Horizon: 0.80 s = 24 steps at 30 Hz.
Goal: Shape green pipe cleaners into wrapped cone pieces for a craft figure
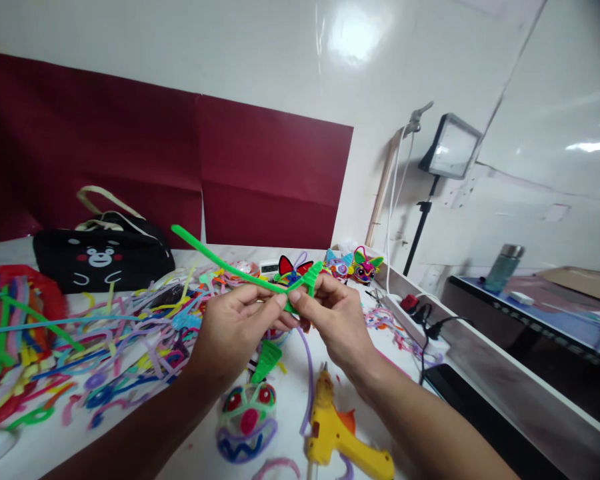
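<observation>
Between my two hands is a bright green pipe cleaner (225, 267), its long free end sticking up to the left. My left hand (237, 323) pinches it near the middle. My right hand (333, 317) grips the other end, where the green strand is folded into a pointed, ridged shape (311, 275). Thumbs almost meet at the bend. Below lies a similar green triangular piece (267, 360), just above a round clown-like face (247, 421) with a pink nose and purple mouth. A yellow glue gun (337, 433) rests under my right forearm, beside a lilac pipe cleaner (309, 380).
Loose coloured pipe cleaners (145, 353) cover the left of the table. A black bear-face bag (103, 257) stands behind them. Finished small animal faces (366, 265) sit at the back. To the right are a power strip (433, 340), a black phone-like slab (475, 413) and a lamp (453, 147).
</observation>
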{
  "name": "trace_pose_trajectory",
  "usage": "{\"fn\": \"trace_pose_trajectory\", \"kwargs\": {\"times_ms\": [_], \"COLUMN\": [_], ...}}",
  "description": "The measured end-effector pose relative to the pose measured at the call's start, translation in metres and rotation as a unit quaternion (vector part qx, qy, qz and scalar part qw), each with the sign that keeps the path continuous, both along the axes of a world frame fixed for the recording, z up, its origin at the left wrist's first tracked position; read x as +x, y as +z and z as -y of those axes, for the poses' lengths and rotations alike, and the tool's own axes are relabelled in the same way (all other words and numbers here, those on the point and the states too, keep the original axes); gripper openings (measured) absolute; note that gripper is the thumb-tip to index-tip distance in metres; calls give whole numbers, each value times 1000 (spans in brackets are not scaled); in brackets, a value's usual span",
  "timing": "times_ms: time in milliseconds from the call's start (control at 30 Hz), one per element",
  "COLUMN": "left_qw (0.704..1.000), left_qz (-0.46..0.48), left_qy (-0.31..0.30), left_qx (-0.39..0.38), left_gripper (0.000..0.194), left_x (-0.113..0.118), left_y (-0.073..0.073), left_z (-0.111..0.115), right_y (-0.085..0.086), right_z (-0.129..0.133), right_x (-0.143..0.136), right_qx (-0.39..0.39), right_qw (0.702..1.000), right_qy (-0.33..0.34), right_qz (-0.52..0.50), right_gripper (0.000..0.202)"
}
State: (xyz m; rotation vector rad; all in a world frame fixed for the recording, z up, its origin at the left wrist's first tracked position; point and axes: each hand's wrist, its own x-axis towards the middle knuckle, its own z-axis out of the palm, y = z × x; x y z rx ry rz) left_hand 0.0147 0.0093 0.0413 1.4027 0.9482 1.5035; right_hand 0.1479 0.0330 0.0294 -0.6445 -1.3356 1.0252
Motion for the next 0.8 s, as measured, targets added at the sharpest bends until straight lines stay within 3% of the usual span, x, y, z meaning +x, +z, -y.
{"fn": "trace_pose_trajectory", "kwargs": {"times_ms": [300, 467, 567, 667, 800], "left_qw": [998, 978, 936, 869, 797], "left_qz": [-56, -171, -275, -359, -434], "left_qy": [28, 82, 139, 208, 227], "left_qx": [19, 90, 172, 270, 353], "left_gripper": [8, 12, 14, 19, 26], "left_x": [-1, -7, -10, -10, -9], "left_y": [-3, -5, -4, -3, -6], "left_z": [1, 3, 3, 3, 4], "right_y": [1, 1, 0, -1, -2], "right_z": [0, 0, 0, -1, -1], "right_x": [1, 0, -1, -1, -3], "right_qx": [-4, -7, -12, -12, -2], "right_qw": [1000, 1000, 1000, 1000, 997], "right_qy": [-6, -11, -14, -18, -45], "right_qz": [4, 6, 10, 21, 57], "right_gripper": [20, 19, 20, 20, 20]}}
